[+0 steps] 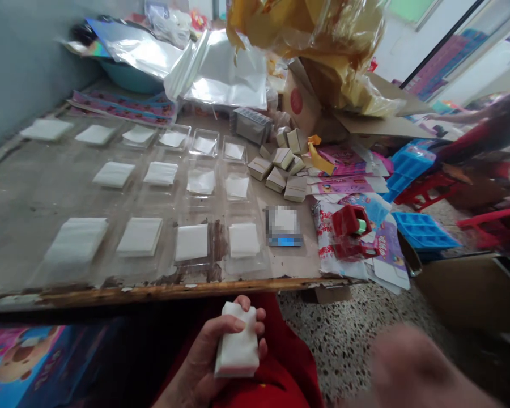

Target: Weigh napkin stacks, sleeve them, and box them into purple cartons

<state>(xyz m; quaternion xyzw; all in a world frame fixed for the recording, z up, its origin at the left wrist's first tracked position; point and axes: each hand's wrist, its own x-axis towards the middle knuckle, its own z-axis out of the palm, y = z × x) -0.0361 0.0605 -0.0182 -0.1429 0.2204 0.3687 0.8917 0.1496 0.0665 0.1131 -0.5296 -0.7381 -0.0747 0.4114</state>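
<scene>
My left hand is closed round a small thick stack of white paper sheets, thumb on top and fingertips along its right side. The stack is held below the table edge, over a red cloth. My right hand is a motion-blurred shape at the lower right, over the speckled floor, and its fingers cannot be made out. On the table, clear plastic trays stand in rows with white stacks like the one I hold, such as this stack near the front edge.
Small wrapped blocks are piled right of the trays. A red tape dispenser sits among printed cartons. Behind are silver film and a cardboard box. Blue divided trays and another person's arm are at right.
</scene>
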